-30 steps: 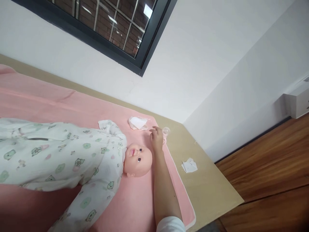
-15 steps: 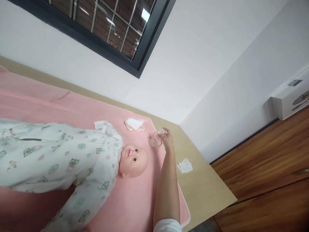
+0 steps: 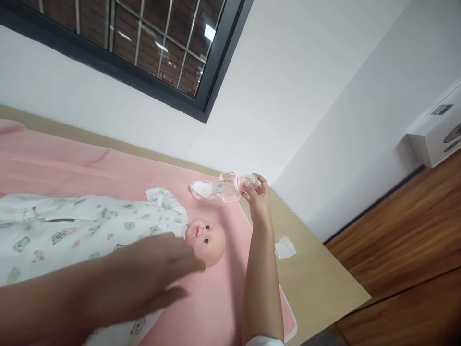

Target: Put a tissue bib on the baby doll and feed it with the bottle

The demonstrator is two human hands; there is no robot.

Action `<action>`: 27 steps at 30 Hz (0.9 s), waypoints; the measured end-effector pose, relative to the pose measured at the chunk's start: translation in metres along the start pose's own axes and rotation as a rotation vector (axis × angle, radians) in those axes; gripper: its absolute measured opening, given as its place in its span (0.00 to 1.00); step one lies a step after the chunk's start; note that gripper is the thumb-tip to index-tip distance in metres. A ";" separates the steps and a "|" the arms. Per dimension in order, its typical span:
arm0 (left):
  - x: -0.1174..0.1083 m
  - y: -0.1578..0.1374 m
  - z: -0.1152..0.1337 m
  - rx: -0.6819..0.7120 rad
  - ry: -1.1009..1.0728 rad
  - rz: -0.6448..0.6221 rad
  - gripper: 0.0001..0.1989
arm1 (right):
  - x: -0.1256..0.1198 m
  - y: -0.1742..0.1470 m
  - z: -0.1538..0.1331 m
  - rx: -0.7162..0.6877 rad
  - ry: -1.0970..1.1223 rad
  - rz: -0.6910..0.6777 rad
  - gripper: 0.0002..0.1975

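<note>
A clear baby bottle [image 3: 237,184] with a pink collar and two pink handles is gripped at its clear-capped end by my right hand [image 3: 260,191]. It is held on its side, above the far corner of the pink mat. My left hand [image 3: 165,264], slightly blurred, reaches in from the left with its fingers stretched out and nothing in them. It passes over a baby doll [image 3: 212,240] in a white printed sleepsuit [image 3: 101,216], covering part of the chest and the edge of the head. Behind the bottle's far end lies a white piece in clear plastic [image 3: 200,189].
The doll lies face up on a pink mat [image 3: 212,298] spread over a tan tabletop [image 3: 317,278]. A crumpled white tissue [image 3: 285,247] rests right of my right forearm. A white wall [image 3: 273,96] with a dark-framed window [image 3: 201,108] borders the table's far side.
My right hand has lifted the bottle, turning it sideways to the view. My left hand has come in over the doll from the left. The view has shifted slightly.
</note>
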State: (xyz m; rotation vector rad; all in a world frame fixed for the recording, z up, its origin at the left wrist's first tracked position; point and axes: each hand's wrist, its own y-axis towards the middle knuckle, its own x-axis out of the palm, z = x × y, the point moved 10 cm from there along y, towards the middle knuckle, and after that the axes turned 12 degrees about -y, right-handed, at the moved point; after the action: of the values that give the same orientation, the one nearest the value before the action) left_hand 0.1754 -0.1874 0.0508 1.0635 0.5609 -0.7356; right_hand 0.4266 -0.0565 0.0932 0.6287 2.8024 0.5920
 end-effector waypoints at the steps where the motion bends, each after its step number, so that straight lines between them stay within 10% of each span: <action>1: -0.017 0.005 -0.009 -0.066 0.007 0.050 0.15 | 0.011 -0.006 -0.009 -0.020 0.013 -0.039 0.33; 8: -0.090 -0.001 -0.048 -0.364 0.193 0.403 0.27 | 0.094 -0.064 -0.056 -0.112 0.032 -0.320 0.28; 21: -0.080 -0.007 -0.084 -0.643 0.224 0.236 0.44 | 0.139 -0.109 -0.063 -0.102 0.038 -0.454 0.27; 27: -0.084 -0.001 -0.078 -0.514 0.235 0.287 0.35 | 0.142 -0.114 -0.064 -0.111 0.045 -0.459 0.26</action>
State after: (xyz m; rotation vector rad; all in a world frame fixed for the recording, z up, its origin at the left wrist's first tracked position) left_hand 0.1165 -0.0937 0.0804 0.7274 0.7318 -0.1934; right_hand 0.2409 -0.1093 0.0864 -0.0555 2.7876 0.6616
